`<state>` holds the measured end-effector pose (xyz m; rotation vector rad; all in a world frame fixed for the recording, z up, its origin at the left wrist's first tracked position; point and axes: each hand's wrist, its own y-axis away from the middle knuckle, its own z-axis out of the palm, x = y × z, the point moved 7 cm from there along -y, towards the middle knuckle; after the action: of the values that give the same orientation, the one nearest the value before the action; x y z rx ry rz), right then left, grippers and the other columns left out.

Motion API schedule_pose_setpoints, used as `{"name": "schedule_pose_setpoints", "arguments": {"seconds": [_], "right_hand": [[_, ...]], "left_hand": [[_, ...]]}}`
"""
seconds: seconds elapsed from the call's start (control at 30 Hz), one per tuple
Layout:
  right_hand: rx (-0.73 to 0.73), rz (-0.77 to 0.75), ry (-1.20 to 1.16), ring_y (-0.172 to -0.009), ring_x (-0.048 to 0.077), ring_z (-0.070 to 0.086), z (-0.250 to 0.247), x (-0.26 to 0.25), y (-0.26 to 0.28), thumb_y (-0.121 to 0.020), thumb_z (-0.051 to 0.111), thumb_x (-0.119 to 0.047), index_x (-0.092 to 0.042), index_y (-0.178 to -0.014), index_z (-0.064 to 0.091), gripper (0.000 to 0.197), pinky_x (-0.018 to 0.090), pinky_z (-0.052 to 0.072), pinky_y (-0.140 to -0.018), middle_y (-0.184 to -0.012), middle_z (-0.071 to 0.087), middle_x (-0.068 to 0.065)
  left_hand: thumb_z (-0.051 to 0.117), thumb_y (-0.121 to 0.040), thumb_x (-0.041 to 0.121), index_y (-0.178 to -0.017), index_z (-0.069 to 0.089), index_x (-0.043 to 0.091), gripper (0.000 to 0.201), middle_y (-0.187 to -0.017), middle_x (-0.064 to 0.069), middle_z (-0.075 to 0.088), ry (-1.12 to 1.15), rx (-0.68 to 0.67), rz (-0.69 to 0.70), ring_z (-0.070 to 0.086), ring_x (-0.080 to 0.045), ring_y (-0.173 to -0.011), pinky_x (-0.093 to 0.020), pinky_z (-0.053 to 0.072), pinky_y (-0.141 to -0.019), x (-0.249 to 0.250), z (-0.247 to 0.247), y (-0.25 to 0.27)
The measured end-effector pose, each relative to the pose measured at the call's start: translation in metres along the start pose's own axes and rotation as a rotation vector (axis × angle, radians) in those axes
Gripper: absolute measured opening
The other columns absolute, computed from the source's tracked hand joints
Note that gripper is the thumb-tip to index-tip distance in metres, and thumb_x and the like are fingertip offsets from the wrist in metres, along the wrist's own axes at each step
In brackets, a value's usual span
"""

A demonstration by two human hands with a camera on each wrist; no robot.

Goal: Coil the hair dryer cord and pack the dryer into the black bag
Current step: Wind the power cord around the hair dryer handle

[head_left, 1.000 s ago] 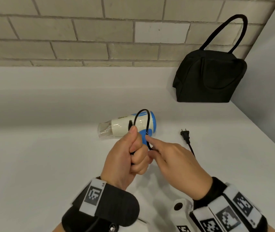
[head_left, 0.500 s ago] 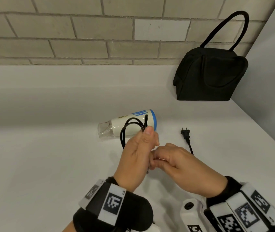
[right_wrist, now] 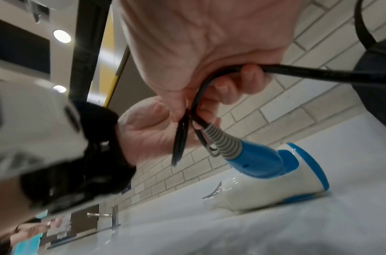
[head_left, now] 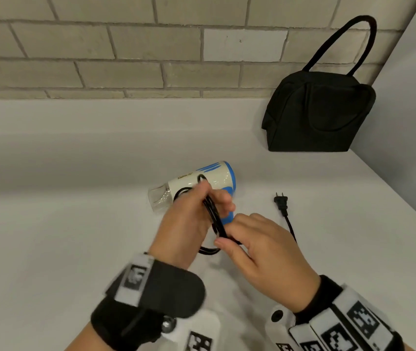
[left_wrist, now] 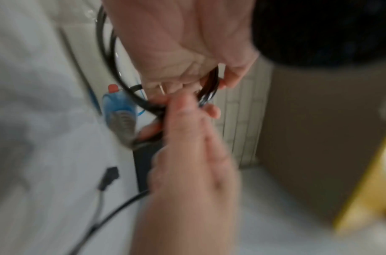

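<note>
Black cord [head_left: 213, 216], one loop a second ago, now bunched in several loops gripped by left hand [head_left: 189, 224]; right hand [head_left: 260, 252] pinching the next turn. Coiling partway. Beyond: dryer [head_left: 201, 183] on desk [head_left: 49, 249], plug [head_left: 281, 201] loose to the right, bag [head_left: 315, 112] well apart, apparently closed.

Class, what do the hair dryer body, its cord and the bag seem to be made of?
Hair dryer: likely glossy plastic, showing sharp highlights. Cord: probably rubber or vinyl sheath, smooth and bending in loops. Bag: apparently matte woven fabric, no shine.
</note>
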<state>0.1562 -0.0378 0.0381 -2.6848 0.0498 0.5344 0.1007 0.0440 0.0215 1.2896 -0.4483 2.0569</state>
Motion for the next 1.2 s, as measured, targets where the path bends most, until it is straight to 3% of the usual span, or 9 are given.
{"name": "schedule_pose_setpoints", "arguments": {"seconds": [0.17, 0.27, 0.43, 0.53, 0.63, 0.83, 1.03, 1.1, 1.2], "right_hand": [[0.078, -0.079, 0.199, -0.055, 0.016, 0.043, -0.003, -0.007, 0.001, -0.083, 0.045, -0.037, -0.021, -0.068, 0.06, 0.026, 0.026, 0.034, -0.051, -0.061, 0.054, -0.006], [0.1, -0.124, 0.177, -0.057, 0.015, 0.043, -0.003, -0.015, 0.001, -0.081, 0.049, -0.035, -0.02, -0.068, 0.06, 0.022, 0.025, 0.033, -0.052, -0.066, 0.056, -0.005], [0.101, -0.143, 0.134, -0.059, 0.014, 0.044, -0.001, -0.022, 0.002, -0.078, 0.051, -0.033, -0.018, -0.07, 0.059, 0.019, 0.024, 0.036, -0.05, -0.082, 0.065, -0.006], [0.075, -0.132, 0.115, -0.058, 0.013, 0.046, 0.0, -0.024, 0.004, -0.081, 0.048, -0.037, -0.021, -0.076, 0.052, 0.018, 0.024, 0.036, -0.054, -0.088, 0.068, -0.009], [0.037, -0.108, 0.121, -0.056, 0.014, 0.045, 0.001, -0.025, 0.005, -0.082, 0.045, -0.042, -0.022, -0.078, 0.051, 0.021, 0.026, 0.03, -0.057, -0.079, 0.067, -0.012], [-0.015, -0.137, -0.004, -0.053, 0.013, 0.038, 0.007, -0.03, 0.003, -0.078, 0.044, -0.03, -0.019, -0.076, 0.033, 0.016, 0.024, 0.032, -0.044, -0.06, 0.05, -0.003], [-0.063, -0.069, 0.069, -0.047, 0.013, 0.044, 0.016, -0.023, -0.003, -0.078, 0.038, -0.02, -0.016, -0.076, 0.04, 0.005, 0.024, 0.036, -0.039, -0.059, 0.052, 0.0], [-0.099, 0.022, 0.056, -0.053, 0.016, 0.048, 0.021, -0.013, -0.005, -0.078, 0.04, -0.014, -0.009, -0.082, 0.053, 0.014, 0.025, 0.037, -0.043, -0.067, 0.057, 0.005], [-0.101, 0.055, 0.054, -0.065, 0.017, 0.045, 0.02, -0.008, -0.009, -0.082, 0.045, -0.007, -0.007, -0.106, 0.053, 0.026, 0.029, 0.038, -0.053, -0.083, 0.059, 0.011]], "left_hand": [[0.052, -0.077, 0.031, -0.067, 0.049, 0.017, 0.018, -0.04, 0.007, 0.046, 0.442, 0.076, -0.142, 0.046, -0.003, -0.034, -0.014, 0.048, -0.042, 0.002, -0.004, -0.007], [0.053, -0.071, 0.029, -0.072, 0.052, 0.017, 0.012, -0.028, 0.003, 0.034, 0.472, 0.037, -0.208, 0.033, -0.007, -0.021, -0.011, 0.03, -0.027, 0.004, -0.002, -0.008], [0.044, -0.073, 0.024, -0.07, 0.056, 0.016, 0.014, -0.023, 0.001, 0.032, 0.364, -0.027, -0.172, 0.028, -0.009, -0.014, -0.012, 0.023, -0.019, 0.012, 0.0, -0.003], [0.039, -0.079, 0.024, -0.061, 0.055, 0.014, 0.026, -0.021, 0.003, 0.034, 0.409, -0.176, -0.16, 0.023, -0.009, -0.013, -0.01, 0.021, -0.021, 0.017, 0.005, 0.004], [0.029, -0.091, 0.018, -0.067, 0.052, 0.005, 0.035, -0.033, -0.006, 0.032, 0.576, -0.442, -0.251, 0.027, -0.017, -0.026, -0.021, 0.024, -0.029, 0.02, 0.022, 0.015], [0.028, -0.086, 0.014, -0.053, 0.029, 0.014, 0.033, -0.03, -0.004, 0.019, 0.484, -0.582, -0.167, 0.016, -0.016, -0.025, -0.023, 0.01, -0.034, 0.033, 0.034, 0.026], [0.042, -0.085, 0.027, -0.049, 0.034, 0.018, 0.039, -0.033, 0.002, 0.03, 0.39, -0.352, -0.081, 0.028, -0.014, -0.026, -0.019, 0.026, -0.032, 0.024, 0.026, 0.018], [0.045, -0.083, 0.037, -0.044, 0.044, 0.021, 0.042, -0.036, 0.006, 0.042, 0.158, -0.118, 0.058, 0.043, -0.012, -0.032, -0.02, 0.04, -0.043, 0.019, 0.016, 0.019], [0.046, -0.078, 0.046, -0.056, 0.058, 0.029, 0.03, -0.058, 0.007, 0.06, -0.165, 0.035, 0.282, 0.062, -0.011, -0.065, -0.023, 0.049, -0.067, 0.013, 0.012, 0.029]]}}
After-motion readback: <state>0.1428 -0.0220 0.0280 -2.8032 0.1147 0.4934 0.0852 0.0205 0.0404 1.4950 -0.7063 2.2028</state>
